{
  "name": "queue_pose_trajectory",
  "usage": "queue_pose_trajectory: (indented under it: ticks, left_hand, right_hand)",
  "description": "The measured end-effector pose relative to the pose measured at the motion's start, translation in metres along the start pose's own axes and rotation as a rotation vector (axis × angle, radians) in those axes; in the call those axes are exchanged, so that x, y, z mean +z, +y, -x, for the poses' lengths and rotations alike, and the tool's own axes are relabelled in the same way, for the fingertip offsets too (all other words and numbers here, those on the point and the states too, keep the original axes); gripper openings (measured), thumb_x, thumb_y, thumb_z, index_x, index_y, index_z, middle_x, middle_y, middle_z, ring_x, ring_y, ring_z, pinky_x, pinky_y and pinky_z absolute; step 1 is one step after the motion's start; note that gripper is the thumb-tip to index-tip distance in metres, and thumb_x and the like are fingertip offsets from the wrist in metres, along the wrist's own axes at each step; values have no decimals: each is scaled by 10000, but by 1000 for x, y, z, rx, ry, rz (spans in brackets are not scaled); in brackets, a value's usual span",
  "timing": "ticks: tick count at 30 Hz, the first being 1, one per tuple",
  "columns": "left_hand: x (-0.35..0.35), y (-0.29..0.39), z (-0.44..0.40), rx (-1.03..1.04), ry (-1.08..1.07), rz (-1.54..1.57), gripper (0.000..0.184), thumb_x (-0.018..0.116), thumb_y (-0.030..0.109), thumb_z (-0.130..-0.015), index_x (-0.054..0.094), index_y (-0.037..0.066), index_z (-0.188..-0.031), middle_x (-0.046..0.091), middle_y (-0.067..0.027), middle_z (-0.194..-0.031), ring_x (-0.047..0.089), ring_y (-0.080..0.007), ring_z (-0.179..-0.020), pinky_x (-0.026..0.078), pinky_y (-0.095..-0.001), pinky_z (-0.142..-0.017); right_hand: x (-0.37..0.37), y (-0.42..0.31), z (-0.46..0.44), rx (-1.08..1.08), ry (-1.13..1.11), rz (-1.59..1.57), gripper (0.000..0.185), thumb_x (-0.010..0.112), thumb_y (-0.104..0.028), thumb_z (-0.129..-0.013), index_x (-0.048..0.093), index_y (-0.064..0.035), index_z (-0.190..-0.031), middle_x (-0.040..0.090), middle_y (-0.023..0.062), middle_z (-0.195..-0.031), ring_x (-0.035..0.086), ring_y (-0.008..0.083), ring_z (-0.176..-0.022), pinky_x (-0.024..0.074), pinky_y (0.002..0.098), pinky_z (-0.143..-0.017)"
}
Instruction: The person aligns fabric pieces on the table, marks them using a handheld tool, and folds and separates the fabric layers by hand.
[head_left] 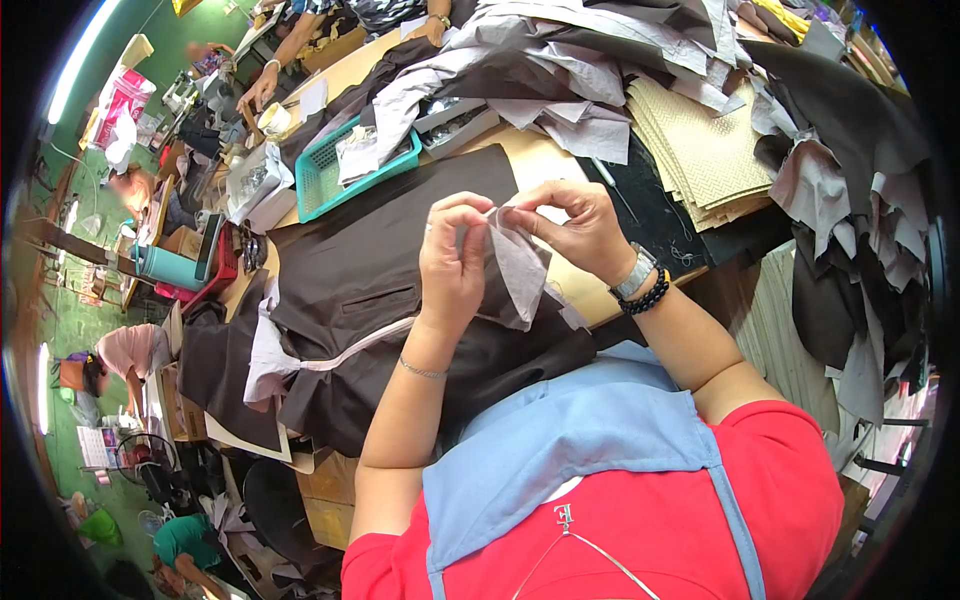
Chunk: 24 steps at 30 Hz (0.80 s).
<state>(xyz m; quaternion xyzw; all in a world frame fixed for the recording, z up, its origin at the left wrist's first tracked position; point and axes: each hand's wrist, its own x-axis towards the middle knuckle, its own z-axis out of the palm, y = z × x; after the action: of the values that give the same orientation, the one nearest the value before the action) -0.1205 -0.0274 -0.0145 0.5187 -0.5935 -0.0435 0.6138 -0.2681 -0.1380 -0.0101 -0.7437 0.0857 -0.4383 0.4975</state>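
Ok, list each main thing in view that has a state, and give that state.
Light grey thin cloth, held at its upper edge, hanging down
Left hand, thumb and fingertips pinched on that edge
Right hand, also pinched there
Dark brown cloth garment, spread out, creased
Teal plastic basket, open-topped, partly filled
Cream textured rectangular sheets, stacked, edges uneven
Silver wristwatch, worn on right wrist

The single view looks from the person's head, forward and steeply down past the blue apron (570, 425) to the left hand (455, 262) and right hand (578, 225), close by over the bench (528, 165). Its wide, round field, dark at the corners, shows the room tilted along the left.
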Motion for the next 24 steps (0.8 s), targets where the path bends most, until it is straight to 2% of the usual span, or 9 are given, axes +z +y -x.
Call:
queue_pose_trajectory:
  ticks: [5,8,11,15,16,18,21,23,24]
  left_hand:
    - [-7,2,-1,-75,-9,54,18,523,67,-991,512,54,-997,589,-123,-1104,577,-231,-1030,429,-349,-971]
    - [-1,10,-7,-107,114,332,63,450,128,-1039,468,82,-1078,567,-123,-1129,531,-218,-1169,372,-383,-1067]
    - [-4,12,-12,-123,126,496,54,409,108,-1043,408,78,-1088,610,-100,-994,565,-234,-1080,333,-409,-1095]
    - [-8,7,-13,-122,41,676,76,496,134,-1022,445,98,-1065,580,-56,-875,567,-159,-872,352,-434,-1075]
    - [-6,9,-14,-144,107,609,114,536,143,-1008,445,97,-1060,539,-20,-814,505,-98,-742,445,-326,-930]
    - [-16,10,-17,-194,22,634,158,549,144,-999,430,92,-1089,536,-15,-802,511,-80,-708,473,-286,-860]
    - [-34,17,-27,-356,-103,624,683,794,92,-792,419,31,-1360,590,-7,-796,564,-66,-702,493,-223,-681]
    - [-50,25,-41,-573,-458,560,844,833,-20,-669,435,19,-1413,635,-26,-839,604,-79,-787,494,-222,-745]
    - [-53,27,-43,-636,-551,522,783,824,-84,-608,554,13,-1336,663,-26,-913,617,-81,-847,496,-232,-796]
  right_hand:
    - [0,10,1,-25,-42,-199,81,638,-59,-938,586,-14,-981,705,64,-941,648,96,-898,514,253,-805]
    - [2,19,6,93,45,-501,107,554,-118,-997,495,-62,-1066,685,55,-989,635,81,-894,494,231,-822]
    - [4,5,1,217,94,-721,210,604,-167,-980,496,-79,-1137,552,-51,-868,503,-14,-761,450,207,-671]
    - [1,-18,3,257,-372,-600,403,690,-96,-909,510,-63,-1268,646,13,-1034,595,58,-922,493,230,-813]
    - [-5,-18,3,337,-527,-480,497,736,-75,-861,524,-50,-1310,662,41,-1132,608,90,-995,496,264,-879]
    - [-7,-21,3,316,-526,-271,490,737,-93,-863,534,-36,-1305,670,58,-1134,610,89,-992,500,274,-871]
    - [-10,-29,-3,77,-355,10,346,664,-19,-850,562,-26,-1180,686,84,-981,635,113,-920,510,286,-798]
    - [-19,-29,-11,32,-306,118,278,611,36,-828,569,-30,-1095,674,100,-905,650,140,-876,510,291,-759]
    - [-18,-33,-14,-89,-269,177,254,574,77,-776,549,-39,-1001,637,98,-828,650,179,-812,505,296,-712]
